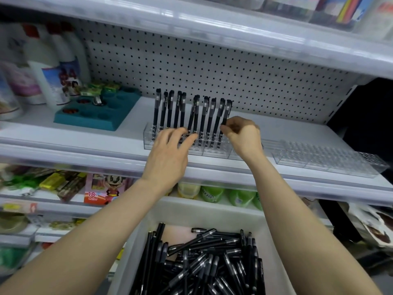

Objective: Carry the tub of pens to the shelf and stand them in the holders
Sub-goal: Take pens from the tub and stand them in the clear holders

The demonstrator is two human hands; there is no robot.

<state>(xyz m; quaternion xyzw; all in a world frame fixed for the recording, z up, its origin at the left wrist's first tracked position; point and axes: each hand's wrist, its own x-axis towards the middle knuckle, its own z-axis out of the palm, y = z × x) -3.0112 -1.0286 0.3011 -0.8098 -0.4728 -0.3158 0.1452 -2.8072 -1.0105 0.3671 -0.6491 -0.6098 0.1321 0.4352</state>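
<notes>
Head cam, single frame. Nearest the lens: white tub (pixel 212 213), bottom centre, between my two forearms. It holds a loose heap of black pens (pixel 204 258) lying crosswise over one another.

Both arms reach up and forward over the tub to the middle shelf (pixel 85 137).

Left hand (pixel 168 154): palm down, fingers spread and fairly straight, tips resting against the lower barrels of the middle pens, where they enter the holder.

Right hand (pixel 242 135): fingers curled, thumb and forefinger pinching the rightmost pen (pixel 227 111) low on its barrel. That pen stands near upright, cap up, leaning slightly right. Its lower end is hidden behind the fingers, so I cannot tell whether it is seated in a hole.

Clear holder (pixel 212 153): sits near the shelf's front edge. A standing row of pens (pixel 180 111) fills its left and middle part, caps up, most upright, two in the middle leaning against each other.

Second clear holder (pixel 327 160): same shelf, just right of the first, rows of holes visible in its top.

Background: white pegboard (pixel 212 67) behind the shelf. Teal tray (pixel 95 116) with round wells sits left of the holder, well apart. White bottles (pixel 46 69) stand at far left. Green bottles (pixel 214 193) on the shelf below, behind the tub's far wall.
</notes>
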